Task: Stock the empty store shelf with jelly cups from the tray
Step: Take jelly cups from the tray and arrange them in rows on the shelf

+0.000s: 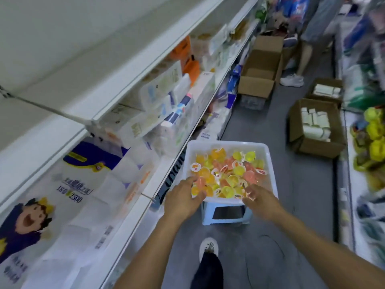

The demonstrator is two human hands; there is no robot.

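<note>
White tray (268, 163) of jelly cups (227, 174) set on stool (226, 213), left hand (183, 200) laid flat over cups, fingers extended, right hand (259, 197) curled around cups, grip blurred.

Below the fingers stands a pale blue stool (226, 213) on the grey floor (270, 236). Left of them, tissue packs (87, 184) fill shelves. Well beyond, right, open cardboard boxes (316, 130) sit near a bystander's shoe (291, 80).
</note>
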